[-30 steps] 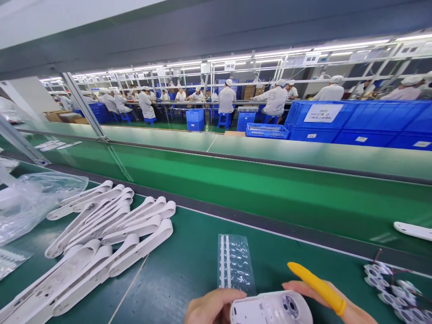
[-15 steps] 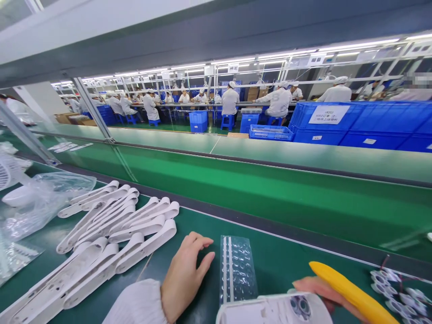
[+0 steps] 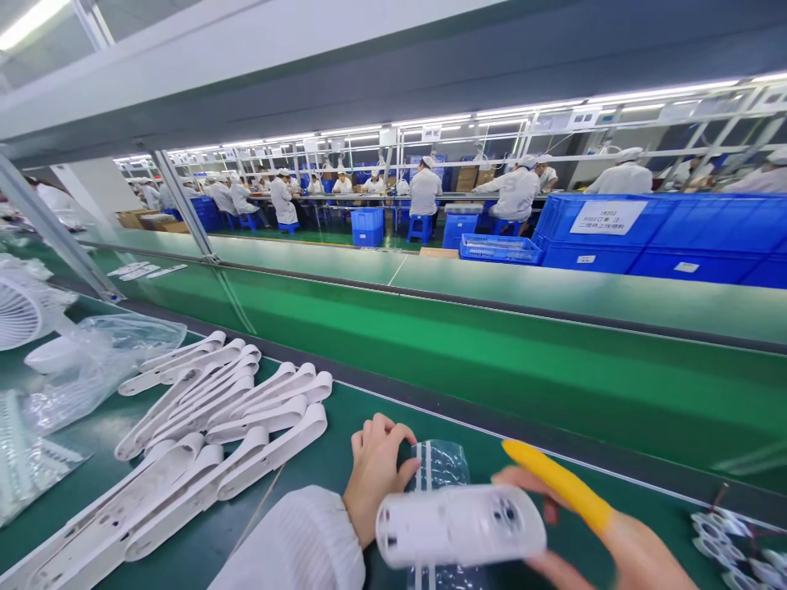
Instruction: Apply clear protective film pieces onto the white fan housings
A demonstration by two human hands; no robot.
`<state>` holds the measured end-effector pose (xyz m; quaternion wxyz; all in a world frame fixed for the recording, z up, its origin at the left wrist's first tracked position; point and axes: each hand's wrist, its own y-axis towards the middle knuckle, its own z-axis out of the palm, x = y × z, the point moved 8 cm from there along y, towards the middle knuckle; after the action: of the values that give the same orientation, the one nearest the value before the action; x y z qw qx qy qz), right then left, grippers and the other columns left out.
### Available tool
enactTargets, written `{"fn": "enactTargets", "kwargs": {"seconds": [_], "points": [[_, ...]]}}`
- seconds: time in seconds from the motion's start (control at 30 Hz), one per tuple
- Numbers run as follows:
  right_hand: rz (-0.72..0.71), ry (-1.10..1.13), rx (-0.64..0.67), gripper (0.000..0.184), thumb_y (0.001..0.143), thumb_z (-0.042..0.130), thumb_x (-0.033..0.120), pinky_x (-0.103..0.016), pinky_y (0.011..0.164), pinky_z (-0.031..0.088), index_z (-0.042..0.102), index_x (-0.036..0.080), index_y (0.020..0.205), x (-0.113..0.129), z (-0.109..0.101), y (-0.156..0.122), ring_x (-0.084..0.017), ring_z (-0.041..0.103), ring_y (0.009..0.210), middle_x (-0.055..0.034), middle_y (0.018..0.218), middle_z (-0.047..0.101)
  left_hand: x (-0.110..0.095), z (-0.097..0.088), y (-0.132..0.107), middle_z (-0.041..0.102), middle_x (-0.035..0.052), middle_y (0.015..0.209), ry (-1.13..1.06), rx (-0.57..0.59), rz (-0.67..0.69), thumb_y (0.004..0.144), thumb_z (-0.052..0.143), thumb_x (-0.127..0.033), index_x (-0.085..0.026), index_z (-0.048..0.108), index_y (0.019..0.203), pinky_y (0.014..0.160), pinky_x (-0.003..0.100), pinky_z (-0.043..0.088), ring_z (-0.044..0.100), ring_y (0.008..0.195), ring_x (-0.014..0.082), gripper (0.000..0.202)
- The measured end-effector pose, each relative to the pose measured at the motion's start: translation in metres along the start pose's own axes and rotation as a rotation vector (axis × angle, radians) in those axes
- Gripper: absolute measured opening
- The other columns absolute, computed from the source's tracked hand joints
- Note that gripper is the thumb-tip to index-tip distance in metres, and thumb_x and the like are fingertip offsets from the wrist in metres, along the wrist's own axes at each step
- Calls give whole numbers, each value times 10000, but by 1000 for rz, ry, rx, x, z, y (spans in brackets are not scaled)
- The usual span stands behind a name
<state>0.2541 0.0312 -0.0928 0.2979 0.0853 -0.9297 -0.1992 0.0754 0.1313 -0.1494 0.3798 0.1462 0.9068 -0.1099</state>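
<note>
- Right hand [image 3: 615, 541] has the white housing [image 3: 461, 523] up off the desk [image 3: 344, 467], fingers wrapped under and behind it, index in a yellow cot [image 3: 557, 485] lying along the top edge. It's blurred, so imo the grip isn't settled; a one-handed hold on smooth plastic could slip and the part drops on the desk.
- Left hand [image 3: 376, 475] sits on the near edge of the clear pad sheet [image 3: 439, 467], fingers curled narrow, tips touching the film. Can't tell if it's pinching a pad or just pressing down.
- Sheet is on the desk right behind the housing, partly hidden by it. The film looks crumpled at the top; if the fingers drag, the whole sheet prob lifts instead of one pad peeling off.
- Housing hangs directly over the sheet, so it blocks the view of the lower rows. Easy to grab the wrong pad or two at once.
- The cot is slick-looking; a tiny clear pad could stick to it rather than the housing.
- White arm pieces [image 3: 202, 434] are stacked loose just left of the sleeve [image 3: 295, 545]. An elbow swing would knock the pile out of order.
- Small round parts w/ wires [image 3: 738, 549] at far right, near the right wrist; the wrist could snag a wire.
</note>
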Motion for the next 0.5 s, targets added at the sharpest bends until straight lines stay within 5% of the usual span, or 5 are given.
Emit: {"fn": "enactTargets", "kwargs": {"seconds": [0.07, 0.17, 0.3, 0.4, 0.5], "points": [[64, -17, 109, 294, 738, 539, 343, -254, 670, 528, 547, 257, 1019, -13, 9, 30, -144, 621, 730, 4, 926, 651, -3, -1, 0, 492, 25, 909, -102, -1, -1, 714, 514, -157, -197, 563, 775, 929, 425, 278, 428, 932, 200, 87], [235, -102, 61, 273, 702, 489, 287, -328, 681, 501, 560, 195, 949, -58, 13, 68, -185, 599, 733, -50, 898, 629, -9, -1, -3, 547, 14, 775, -330, 31, -20, 727, 495, -188, -175, 496, 721, 840, 345, 384, 511, 805, 157, 14], [355, -155, -17, 219, 663, 461, 240, -435, 730, 454, 566, 163, 839, -106, 12, 94, -262, 575, 768, -112, 821, 591, -7, 3, -10, 515, -29, 656, -641, 72, -133, 706, 506, -267, -163, 409, 835, 616, 271, 466, 573, 621, 125, 192], [382, -132, -52, 277, 631, 491, 249, -502, 830, 381, 567, 137, 873, -108, 4, 96, -335, 509, 946, -155, 875, 582, -2, 6, -15, 482, -44, 666, -785, 66, -210, 684, 523, -311, -160, 388, 921, 509, 249, 481, 563, 594, 121, 312], [375, -33, -57, 430, 657, 525, 370, -484, 885, 352, 537, 126, 1010, -79, 3, 82, -327, 436, 1068, -161, 1034, 552, -1, 7, -18, 487, -41, 659, -854, 54, -243, 672, 549, -315, -152, 401, 944, 475, 246, 498, 536, 595, 115, 350]]}}
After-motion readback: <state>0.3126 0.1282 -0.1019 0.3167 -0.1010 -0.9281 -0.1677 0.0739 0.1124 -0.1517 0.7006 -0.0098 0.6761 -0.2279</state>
